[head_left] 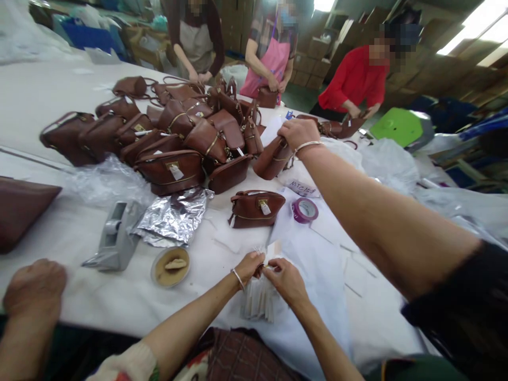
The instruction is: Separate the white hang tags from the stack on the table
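My left hand (251,265), with a bracelet at the wrist, is closed at the near edge of the table, and thin white strings stick out above its fingers. My right hand (286,279) pinches at the same spot, its fingertips meeting those of the left. A small white tag (273,251) stands up between them; which fingers grip it is partly hidden. Under both hands lies a row of white tags (257,302). Just beyond, a small brown handbag (257,209) with a tag on its front stands on the table.
Brown handbags (170,172) are heaped further back. A co-worker's arm (357,206) reaches in from the right, holding a bag (273,157). Another person's hand (35,288) rests at left. Purple tape (305,210), a tape dispenser (119,235), foil (174,217) and a round dish (161,271) lie around.
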Available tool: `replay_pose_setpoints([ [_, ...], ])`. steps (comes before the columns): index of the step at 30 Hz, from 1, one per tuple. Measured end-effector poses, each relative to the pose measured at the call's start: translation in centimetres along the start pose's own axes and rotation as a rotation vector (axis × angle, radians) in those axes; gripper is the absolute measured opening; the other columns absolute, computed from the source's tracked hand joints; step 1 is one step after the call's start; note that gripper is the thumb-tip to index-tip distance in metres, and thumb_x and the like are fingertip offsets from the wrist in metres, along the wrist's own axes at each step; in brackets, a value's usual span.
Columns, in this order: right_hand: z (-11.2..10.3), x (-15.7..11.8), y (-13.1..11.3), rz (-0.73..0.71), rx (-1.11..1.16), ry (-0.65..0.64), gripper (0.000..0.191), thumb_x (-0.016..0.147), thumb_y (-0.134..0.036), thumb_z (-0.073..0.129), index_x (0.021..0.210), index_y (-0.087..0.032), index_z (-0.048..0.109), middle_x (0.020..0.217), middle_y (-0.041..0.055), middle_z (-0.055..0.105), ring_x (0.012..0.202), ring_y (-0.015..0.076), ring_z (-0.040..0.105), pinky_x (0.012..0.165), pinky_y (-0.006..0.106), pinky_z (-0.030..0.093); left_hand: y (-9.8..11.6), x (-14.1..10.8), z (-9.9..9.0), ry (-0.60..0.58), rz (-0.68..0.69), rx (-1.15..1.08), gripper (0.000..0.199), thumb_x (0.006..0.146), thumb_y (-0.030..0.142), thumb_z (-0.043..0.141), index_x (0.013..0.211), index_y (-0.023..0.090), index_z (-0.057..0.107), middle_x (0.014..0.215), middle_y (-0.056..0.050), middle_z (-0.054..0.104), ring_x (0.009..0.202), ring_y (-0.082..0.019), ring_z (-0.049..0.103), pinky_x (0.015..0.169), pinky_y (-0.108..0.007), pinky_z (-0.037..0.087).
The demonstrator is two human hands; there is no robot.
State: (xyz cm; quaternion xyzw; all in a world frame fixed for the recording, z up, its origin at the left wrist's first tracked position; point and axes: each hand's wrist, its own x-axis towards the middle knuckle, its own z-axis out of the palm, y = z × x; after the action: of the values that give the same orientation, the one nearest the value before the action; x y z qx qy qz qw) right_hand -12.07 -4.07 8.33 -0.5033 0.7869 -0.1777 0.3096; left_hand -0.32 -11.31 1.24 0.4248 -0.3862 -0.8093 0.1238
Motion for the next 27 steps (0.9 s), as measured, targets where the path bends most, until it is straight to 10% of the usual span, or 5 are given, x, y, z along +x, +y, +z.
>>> replay_pose_setpoints([
  [9, 0.6, 0.1, 2.4, 0.129, 0.267, -0.099, 0.026, 0.072, -0.043, 0.059, 0.067, -0.018, 0.061, 0.066, 0.0009, 0.057, 0.068, 0.0163, 0.051, 0.064, 0.028, 0.034, 1.2, -0.2, 0.6, 0.007, 0.13, 0.175, 0.023, 0.079, 0.036, 0.053, 0.085, 0.014, 0.05, 0.062, -0.001, 0.057, 0.046, -0.011, 0.05, 0.045, -0.022, 0.042],
  [15, 0.7, -0.1, 4.2, 0.162, 0.504, -0.157, 0.03, 0.069, -0.047, 0.055, 0.067, -0.017, 0.053, 0.06, -0.0035, 0.045, 0.059, 0.0113, 0.04, 0.056, 0.024, 0.03, 3.5, -2.0, -0.2, 0.329, 0.556, 0.45, 0.027, 0.08, 0.015, 0.056, 0.107, 0.018, 0.054, 0.12, -0.009, 0.053, 0.113, -0.02, 0.049, 0.101, -0.037, 0.04],
  [19, 0.2, -0.3, 4.5, 0.186, 0.564, -0.166, 0.033, 0.069, -0.049, 0.057, 0.068, -0.017, 0.049, 0.058, -0.0056, 0.039, 0.055, 0.0094, 0.034, 0.053, 0.023, 0.025, 3.2, -3.2, 0.1, 0.061, 0.868, 0.925, 0.013, 0.091, 0.02, 0.05, 0.086, 0.017, 0.062, 0.087, -0.005, 0.063, 0.09, -0.018, 0.055, 0.087, -0.031, 0.043],
  [27, -0.6, -1.1, 4.1, 0.176, 0.634, -0.194, 0.032, 0.07, -0.048, 0.057, 0.069, -0.017, 0.05, 0.061, -0.0052, 0.037, 0.058, 0.0098, 0.033, 0.055, 0.024, 0.025, 1.7, -2.5, 1.8, -0.036, 0.667, 0.975, 0.014, 0.085, 0.011, 0.054, 0.089, 0.015, 0.066, 0.09, -0.005, 0.069, 0.087, -0.017, 0.061, 0.083, -0.025, 0.044],
])
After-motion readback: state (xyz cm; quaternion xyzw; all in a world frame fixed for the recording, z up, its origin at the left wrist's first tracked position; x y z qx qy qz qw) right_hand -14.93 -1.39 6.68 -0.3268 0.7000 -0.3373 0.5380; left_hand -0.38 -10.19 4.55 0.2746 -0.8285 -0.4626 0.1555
